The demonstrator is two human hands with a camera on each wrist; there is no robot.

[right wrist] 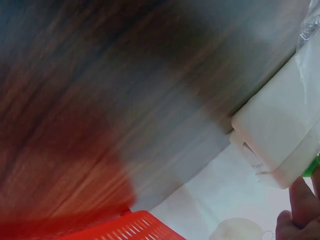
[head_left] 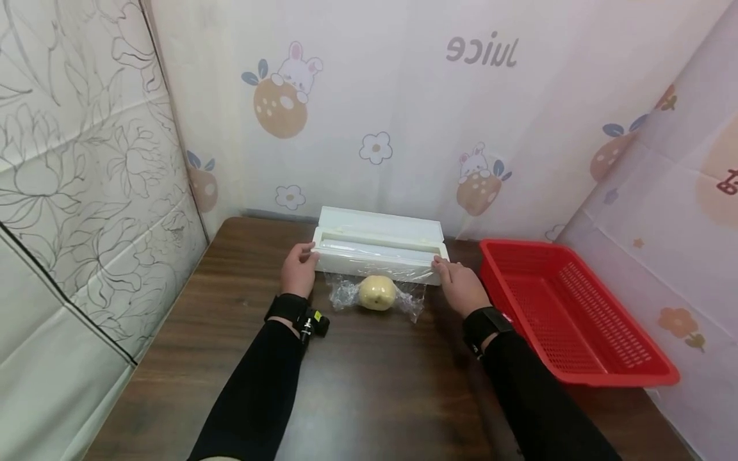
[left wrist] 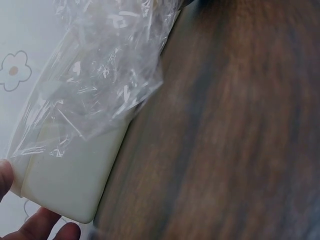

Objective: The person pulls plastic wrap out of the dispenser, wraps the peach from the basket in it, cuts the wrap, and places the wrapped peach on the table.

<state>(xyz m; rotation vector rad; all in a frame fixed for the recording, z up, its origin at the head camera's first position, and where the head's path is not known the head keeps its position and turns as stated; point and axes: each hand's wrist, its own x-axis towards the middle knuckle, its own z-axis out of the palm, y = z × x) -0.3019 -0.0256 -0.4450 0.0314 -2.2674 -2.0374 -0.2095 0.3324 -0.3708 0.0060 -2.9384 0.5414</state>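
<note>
A white cling film dispenser [head_left: 375, 264] with its lid raised lies at the back of the table, a roll of film inside. My left hand [head_left: 299, 269] grips its left end; the left wrist view shows the thumb [left wrist: 4, 176] on one side and fingers [left wrist: 41, 224] round the end. At the right end, my right hand [head_left: 461, 285] holds the corner, its fingers [right wrist: 304, 204] beside a small green piece [right wrist: 311, 166]. Clear film [left wrist: 110, 75] hangs over the dispenser's front. Before it sits a pale yellow round fruit [head_left: 377, 293] in crumpled film, its exact kind unclear.
A red plastic basket [head_left: 582, 370] stands to the right, close to my right forearm. Printed curtains [head_left: 375, 186] rise behind and beside the brown wooden table [head_left: 369, 384]. Black cameras are strapped to both wrists.
</note>
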